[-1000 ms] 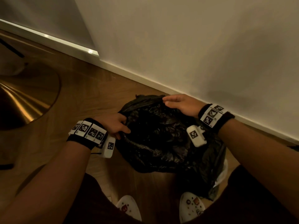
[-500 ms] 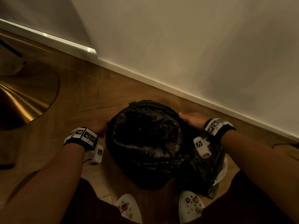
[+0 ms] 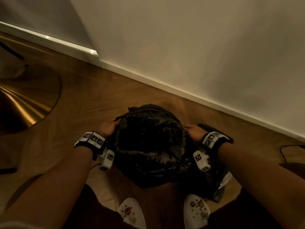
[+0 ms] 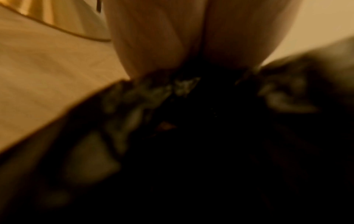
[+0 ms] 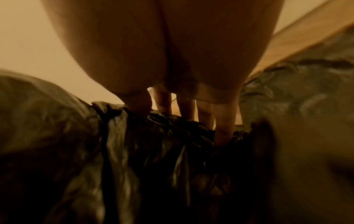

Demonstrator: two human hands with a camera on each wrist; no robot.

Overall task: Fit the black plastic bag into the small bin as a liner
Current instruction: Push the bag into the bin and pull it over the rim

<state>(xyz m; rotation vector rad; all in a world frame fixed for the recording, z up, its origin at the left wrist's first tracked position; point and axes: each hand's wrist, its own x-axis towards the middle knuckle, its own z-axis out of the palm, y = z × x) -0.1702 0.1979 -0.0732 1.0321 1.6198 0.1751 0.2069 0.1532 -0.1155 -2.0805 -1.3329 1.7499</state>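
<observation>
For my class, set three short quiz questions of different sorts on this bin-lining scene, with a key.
1. True or false: both hands are on the black plastic bag.
2. Multiple choice: the bag's mouth is A) knotted shut, B) spread open, C) lying flat on the floor.
3. On which side of the bag is the left hand, seen from the head camera?

Key
1. True: the left hand and the right hand each hold the bag's edge.
2. B.
3. The picture's left side, opposite the right hand.

head view looks steeply down from above; both wrist views sit close along the fingers — all 3 share the black bag.
</observation>
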